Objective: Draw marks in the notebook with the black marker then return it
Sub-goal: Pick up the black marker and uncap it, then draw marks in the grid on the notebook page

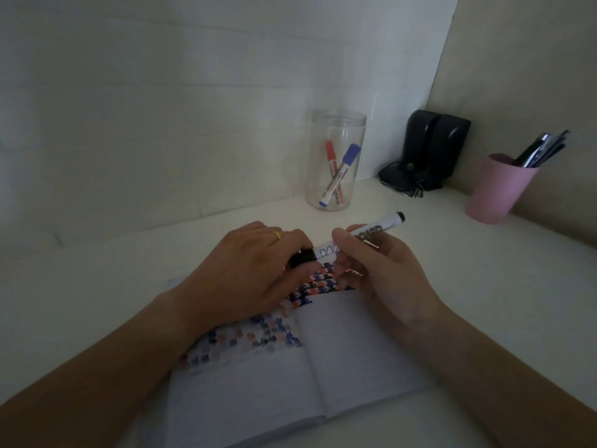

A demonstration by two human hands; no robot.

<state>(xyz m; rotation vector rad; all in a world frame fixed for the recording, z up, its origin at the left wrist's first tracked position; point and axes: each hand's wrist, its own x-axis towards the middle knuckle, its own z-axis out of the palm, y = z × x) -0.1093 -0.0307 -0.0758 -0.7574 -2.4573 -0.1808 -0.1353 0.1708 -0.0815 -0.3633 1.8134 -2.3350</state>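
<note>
The black marker [378, 229] is held level above the open notebook [290, 367], its white barrel running from lower left to upper right. My right hand [378, 270] grips the barrel near its middle. My left hand [252, 273] pinches the black cap [302, 258] at the marker's left end; whether the cap is seated or pulled off I cannot tell. The notebook's upper pages carry rows of blue, red and black marks [310, 286], partly covered by both hands.
A clear plastic jar [336, 160] with a red and a blue marker stands behind the notebook near the wall. A pink cup [497, 189] of pens is at the right, and two black speakers [436, 147] with cables sit in the corner.
</note>
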